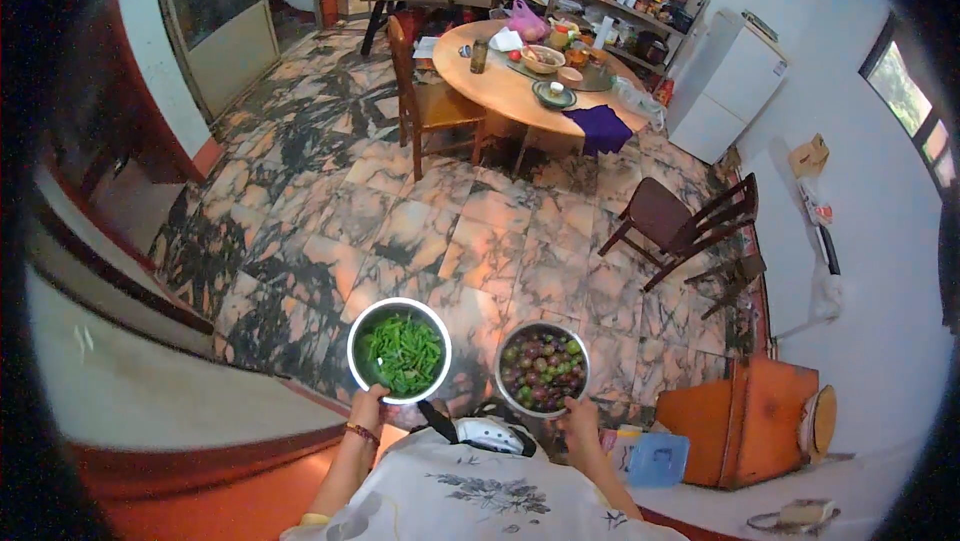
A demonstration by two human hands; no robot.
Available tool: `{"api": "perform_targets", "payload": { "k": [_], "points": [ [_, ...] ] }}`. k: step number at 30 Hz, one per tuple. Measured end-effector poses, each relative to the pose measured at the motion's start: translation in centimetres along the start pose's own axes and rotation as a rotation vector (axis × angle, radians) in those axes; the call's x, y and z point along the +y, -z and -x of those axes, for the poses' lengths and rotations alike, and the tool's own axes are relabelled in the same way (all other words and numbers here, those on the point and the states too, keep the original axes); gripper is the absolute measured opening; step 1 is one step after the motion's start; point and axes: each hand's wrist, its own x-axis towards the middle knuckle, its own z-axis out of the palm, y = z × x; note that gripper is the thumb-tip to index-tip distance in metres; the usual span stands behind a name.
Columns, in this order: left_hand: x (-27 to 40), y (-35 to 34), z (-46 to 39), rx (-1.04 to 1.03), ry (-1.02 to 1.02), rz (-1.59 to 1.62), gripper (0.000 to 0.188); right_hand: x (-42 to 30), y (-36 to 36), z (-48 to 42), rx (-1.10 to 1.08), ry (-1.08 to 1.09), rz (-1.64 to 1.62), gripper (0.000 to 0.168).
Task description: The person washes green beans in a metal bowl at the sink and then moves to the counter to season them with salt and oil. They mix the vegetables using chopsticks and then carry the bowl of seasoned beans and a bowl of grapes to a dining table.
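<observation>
My left hand (367, 407) grips the near rim of a round metal bowl (352, 368) filled with green vegetable pieces (403, 353). My right hand (581, 421) holds the near rim of a second metal bowl (501, 383), which contains round purple and green fruits (544, 370). Both bowls are held upright in front of my body, apart from each other, over the tiled floor. The fingers under the bowls are hidden. A beaded bracelet (363, 432) circles my left wrist.
Ahead stands a round wooden table (465, 83) bearing dishes and bags, with a wooden chair (442, 107) at its left. A dark chair (660, 214) stands right, near a white refrigerator (724, 87). Orange furniture (750, 421) is at the near right; a light-topped surface (172, 368) lies left.
</observation>
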Motion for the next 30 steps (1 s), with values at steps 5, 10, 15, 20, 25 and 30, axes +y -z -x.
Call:
{"api": "perform_targets", "payload": {
  "k": [5, 10, 15, 20, 25, 30],
  "points": [
    [11.6, -8.0, -9.4, -0.019, -0.037, -0.121, 0.031, -7.5, -5.0, -11.6, 0.164, -0.064, -0.016, 0.009],
    [18.8, -13.0, -20.7, 0.006, -0.036, -0.064, 0.028, -17.5, -13.4, -23.6, 0.105, -0.01, 0.055, 0.009],
    [25.9, -17.2, -27.1, 0.101, -0.091, 0.032, 0.015, -24.3, -21.6, -38.1, -0.003, 0.173, 0.015, 0.015],
    [33.3, -21.3, -34.9, 0.171, -0.055, 0.086, 0.022, -33.6, -32.6, -51.0, -0.144, 0.121, -0.041, 0.02],
    [40.1, -23.7, -46.0, 0.144, 0.015, 0.036, 0.032, -38.7, -43.4, -63.7, -0.089, 0.178, -0.111, 0.023],
    [50.0, -27.7, -53.6, 0.05, 0.034, -0.061, 0.028, -44.9, -49.7, -72.4, -0.116, 0.023, -0.031, 0.027]
  ]
}}
